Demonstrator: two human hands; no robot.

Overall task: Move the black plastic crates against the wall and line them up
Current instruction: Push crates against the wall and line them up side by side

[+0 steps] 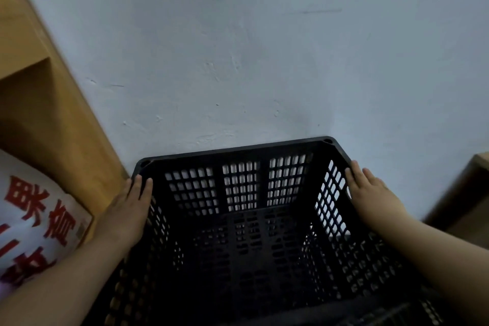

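Head camera looks steeply down, close over the crate (246, 219), facing the wall (238, 47).

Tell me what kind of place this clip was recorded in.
Probably an indoor storage corner or back room. A black plastic crate, empty, sits by a scuffed pale painted wall, with a wooden shelf unit at left holding a white bag with red characters.

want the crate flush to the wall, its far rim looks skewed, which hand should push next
Probably the left hand. The black crate has its far right corner at the wall while its far left corner sits back; the right hand could just steady.
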